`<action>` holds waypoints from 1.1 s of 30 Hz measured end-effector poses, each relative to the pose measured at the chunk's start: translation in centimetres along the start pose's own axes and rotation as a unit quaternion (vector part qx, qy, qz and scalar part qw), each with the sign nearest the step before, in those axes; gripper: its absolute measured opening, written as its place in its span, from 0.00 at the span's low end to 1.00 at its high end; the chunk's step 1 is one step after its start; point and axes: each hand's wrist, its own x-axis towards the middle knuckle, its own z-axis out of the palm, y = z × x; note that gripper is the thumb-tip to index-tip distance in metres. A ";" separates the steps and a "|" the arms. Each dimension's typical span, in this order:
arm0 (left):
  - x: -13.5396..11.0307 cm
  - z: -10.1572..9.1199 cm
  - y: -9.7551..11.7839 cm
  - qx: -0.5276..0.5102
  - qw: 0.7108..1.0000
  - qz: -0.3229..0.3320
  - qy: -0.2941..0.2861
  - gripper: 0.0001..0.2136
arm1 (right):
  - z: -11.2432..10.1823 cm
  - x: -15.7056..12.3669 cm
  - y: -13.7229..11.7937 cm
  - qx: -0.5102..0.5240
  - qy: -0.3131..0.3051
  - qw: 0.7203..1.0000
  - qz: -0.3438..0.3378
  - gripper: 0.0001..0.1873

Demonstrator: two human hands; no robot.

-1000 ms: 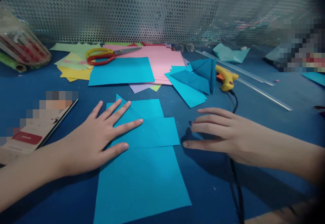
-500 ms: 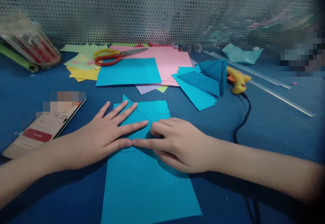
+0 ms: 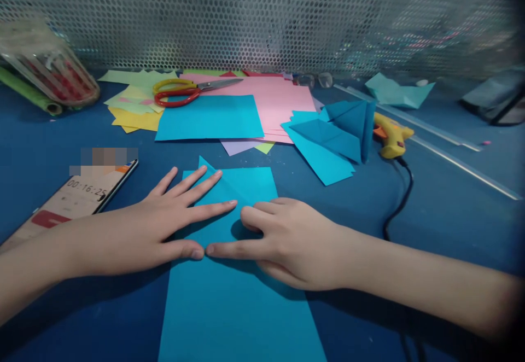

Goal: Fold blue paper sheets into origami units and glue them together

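Observation:
A folded blue paper (image 3: 241,187) lies on the blue table, on top of a larger blue sheet (image 3: 238,313) that reaches the near edge. My left hand (image 3: 164,222) lies flat on the folded paper with fingers spread. My right hand (image 3: 287,236) rests on the same paper from the right, fingers curled, its thumb stretched along the fold and touching my left thumb tip.
Behind lie a blue sheet (image 3: 209,117), pink sheets (image 3: 279,99), yellow and green papers (image 3: 131,105), red-and-yellow scissors (image 3: 184,89) and folded blue shapes (image 3: 336,135). A yellow glue gun (image 3: 391,135) with black cord sits right. A phone (image 3: 74,198) lies left. Perforated metal screen behind.
My right hand came from the table at the right onto the folded blue paper, and its thumb now meets my left thumb. My left hand stayed flat.

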 end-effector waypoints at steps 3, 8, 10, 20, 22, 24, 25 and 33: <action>-0.1 -0.3 0.1 -0.016 1.000 -0.010 -0.013 0.28 | -0.3 0.2 -0.3 -0.019 -0.031 0.999 0.012 0.26; -0.1 -0.9 0.5 -0.023 0.999 -0.025 -0.029 0.37 | -0.8 0.6 -1.2 -0.061 -0.080 0.994 0.032 0.27; 0.0 -0.9 0.6 -0.013 0.998 -0.035 -0.040 0.47 | -1.1 0.9 -1.4 -0.070 -0.091 0.993 0.033 0.27; -0.1 -0.6 0.3 -0.005 0.998 -0.018 -0.058 0.59 | -2.2 4.1 -1.1 -0.085 -0.130 0.988 -0.008 0.28; -0.1 -0.7 0.3 -0.008 0.998 -0.020 -0.063 0.59 | -1.7 3.7 -1.0 -0.083 -0.106 0.991 -0.012 0.28; -0.1 -0.7 0.3 -0.016 0.998 -0.018 -0.058 0.59 | -1.2 3.2 -0.9 -0.077 -0.079 0.994 -0.014 0.26; -0.1 -0.7 0.3 -0.022 0.998 -0.016 -0.054 0.58 | -0.9 2.9 -0.9 -0.073 -0.069 0.995 -0.014 0.26; -0.1 -0.5 0.0 -0.021 0.999 -0.006 -0.047 0.56 | -0.7 2.5 -1.0 -0.065 -0.063 0.996 -0.012 0.25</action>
